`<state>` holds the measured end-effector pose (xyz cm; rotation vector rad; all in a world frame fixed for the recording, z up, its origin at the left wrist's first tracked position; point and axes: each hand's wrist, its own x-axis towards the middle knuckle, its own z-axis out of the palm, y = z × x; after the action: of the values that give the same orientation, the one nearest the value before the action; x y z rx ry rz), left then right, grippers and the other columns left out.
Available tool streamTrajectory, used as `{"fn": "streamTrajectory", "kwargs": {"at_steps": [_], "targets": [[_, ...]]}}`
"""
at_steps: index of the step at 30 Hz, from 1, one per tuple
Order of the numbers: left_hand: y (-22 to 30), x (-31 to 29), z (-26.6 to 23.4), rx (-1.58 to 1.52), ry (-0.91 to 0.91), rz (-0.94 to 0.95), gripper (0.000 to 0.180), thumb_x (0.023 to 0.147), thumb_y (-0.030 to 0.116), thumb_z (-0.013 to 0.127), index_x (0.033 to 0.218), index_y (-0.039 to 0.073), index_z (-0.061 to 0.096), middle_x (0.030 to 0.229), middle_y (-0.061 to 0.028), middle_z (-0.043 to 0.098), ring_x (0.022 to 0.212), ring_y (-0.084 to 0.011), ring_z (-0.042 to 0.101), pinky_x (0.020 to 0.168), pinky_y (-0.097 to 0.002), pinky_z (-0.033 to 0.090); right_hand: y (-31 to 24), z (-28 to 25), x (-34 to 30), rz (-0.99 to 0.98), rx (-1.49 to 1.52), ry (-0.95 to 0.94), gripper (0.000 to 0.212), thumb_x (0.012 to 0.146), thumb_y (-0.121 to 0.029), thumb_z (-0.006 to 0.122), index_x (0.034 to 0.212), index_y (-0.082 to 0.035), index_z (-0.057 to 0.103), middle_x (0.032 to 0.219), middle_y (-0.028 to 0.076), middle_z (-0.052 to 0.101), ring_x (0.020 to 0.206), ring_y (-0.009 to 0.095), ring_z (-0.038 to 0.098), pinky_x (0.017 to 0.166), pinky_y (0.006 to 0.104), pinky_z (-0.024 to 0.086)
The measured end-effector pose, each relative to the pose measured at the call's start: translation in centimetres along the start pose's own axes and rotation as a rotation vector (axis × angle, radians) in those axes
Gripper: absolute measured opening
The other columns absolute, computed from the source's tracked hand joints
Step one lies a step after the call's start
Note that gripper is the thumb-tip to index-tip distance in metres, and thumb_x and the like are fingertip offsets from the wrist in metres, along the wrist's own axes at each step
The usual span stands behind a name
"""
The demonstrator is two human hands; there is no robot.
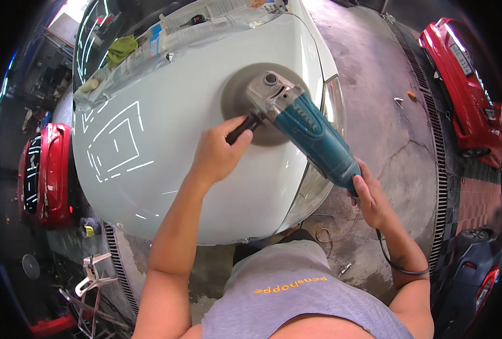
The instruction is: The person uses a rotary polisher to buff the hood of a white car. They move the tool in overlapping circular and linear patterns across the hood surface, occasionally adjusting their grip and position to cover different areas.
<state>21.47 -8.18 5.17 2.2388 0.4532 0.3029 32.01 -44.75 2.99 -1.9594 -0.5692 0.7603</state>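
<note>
A teal electric polisher (319, 138) with a metal gear head lies across the white car hood (189, 107), over its right side. Its round grey pad (237, 96) rests against the paint and looks blurred, as if spinning. My left hand (220, 150) is wrapped round the black side handle (243, 129). At the rear end of the body, my right hand (369, 195) grips the polisher's back handle. From there a black cord (384, 248) hangs down and loops over my right forearm. The headlight (313, 189) sits just below the tool body.
Newspaper and plastic sheeting (206, 28) cover the windshield base, with a green cloth (121, 51) on top. Red cars (466, 90) stand at the right, and a red bumper (53, 175) at the left. Drain grates (426, 101) run along the floor. A cord (330, 234) lies near my feet.
</note>
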Motion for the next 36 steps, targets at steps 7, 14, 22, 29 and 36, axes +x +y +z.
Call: {"fn": "streamTrajectory", "kwargs": {"at_steps": [7, 14, 22, 29, 36], "targets": [[0.7, 0.1, -1.9, 0.001, -0.080, 0.007, 0.041, 0.099, 0.024, 0.079, 0.131, 0.000, 0.076, 0.104, -0.0136, 0.082, 0.086, -0.0161, 0.073, 0.081, -0.0324, 0.058, 1.1, 4.2, -2.2, 0.014, 0.141, 0.084, 0.061, 0.114, -0.044, 0.039, 0.162, -0.006, 0.040, 0.092, 0.009, 0.066, 0.075, 0.017, 0.062, 0.070, 0.0336, 0.052], [-4.4, -4.7, -5.7, -0.002, -0.171, 0.076, 0.042, 0.098, 0.024, 0.079, 0.133, 0.001, 0.075, 0.110, -0.0186, 0.082, 0.091, -0.0261, 0.079, 0.085, -0.0355, 0.059, 0.2, 15.5, -7.2, 0.053, 0.152, 0.250, 0.066, 0.112, -0.046, 0.042, 0.162, -0.004, 0.039, 0.096, 0.010, 0.067, 0.076, 0.017, 0.062, 0.069, 0.0331, 0.054], [-12.2, -12.3, -13.0, 0.046, -0.248, 0.145, 0.037, 0.097, 0.022, 0.079, 0.129, 0.003, 0.077, 0.104, -0.0215, 0.080, 0.089, -0.0372, 0.078, 0.081, -0.0413, 0.060, -0.4, 31.2, -12.8, 0.040, 0.135, 0.335, 0.072, 0.111, -0.050, 0.044, 0.162, 0.000, 0.038, 0.093, 0.009, 0.067, 0.071, 0.015, 0.061, 0.068, 0.0314, 0.052], [-15.8, -13.9, -14.5, -0.023, -0.106, 0.268, 0.039, 0.094, 0.027, 0.082, 0.126, 0.006, 0.079, 0.099, -0.0185, 0.080, 0.084, -0.0364, 0.078, 0.075, -0.0411, 0.060, -1.4, 32.9, -13.0, 0.055, 0.007, 0.349, 0.070, 0.110, -0.047, 0.043, 0.161, 0.001, 0.039, 0.100, 0.015, 0.069, 0.080, 0.021, 0.064, 0.075, 0.0349, 0.052], [-8.9, -4.3, -11.1, -0.006, -0.197, 0.212, 0.031, 0.090, 0.029, 0.085, 0.114, 0.010, 0.081, 0.092, -0.0148, 0.080, 0.084, -0.0378, 0.076, 0.075, -0.0470, 0.059, -2.4, 21.8, -8.6, 0.115, 0.214, 0.393, 0.062, 0.111, -0.051, 0.047, 0.153, -0.006, 0.049, 0.087, 0.009, 0.066, 0.068, 0.016, 0.062, 0.061, 0.0318, 0.051]]}}
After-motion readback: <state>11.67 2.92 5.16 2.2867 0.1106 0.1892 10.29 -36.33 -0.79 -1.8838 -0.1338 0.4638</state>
